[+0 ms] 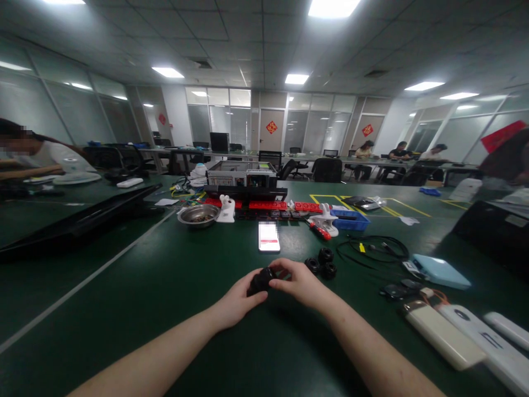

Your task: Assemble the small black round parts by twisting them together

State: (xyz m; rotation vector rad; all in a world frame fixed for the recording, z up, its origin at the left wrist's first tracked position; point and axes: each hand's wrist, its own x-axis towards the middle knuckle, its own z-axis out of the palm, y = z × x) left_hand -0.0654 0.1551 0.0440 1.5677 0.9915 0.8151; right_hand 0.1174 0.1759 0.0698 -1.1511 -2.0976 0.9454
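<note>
Above the green table, my left hand (239, 300) is closed around a small black cylindrical part (261, 281), thumb along its near side. From the right, my right hand (298, 282) pinches the end of the same part between thumb and fingers. The part's exact kind is too dark to make out, and the hands cover some of it. Just right of my right hand lie three black round parts (326, 255) with ringed or hollow faces, grouped together. A phone (269, 237) with a lit screen lies flat beyond my hands.
At the back are a metal bowl (198, 215), an open equipment chassis (243, 175), a red-handled screwdriver (320, 229) and a blue tray (349, 219). Right are black cables (374, 248), a light-blue box (441, 270) and a cream power bank (444, 334). A black panel (78, 220) lies left. Other people sit nearby.
</note>
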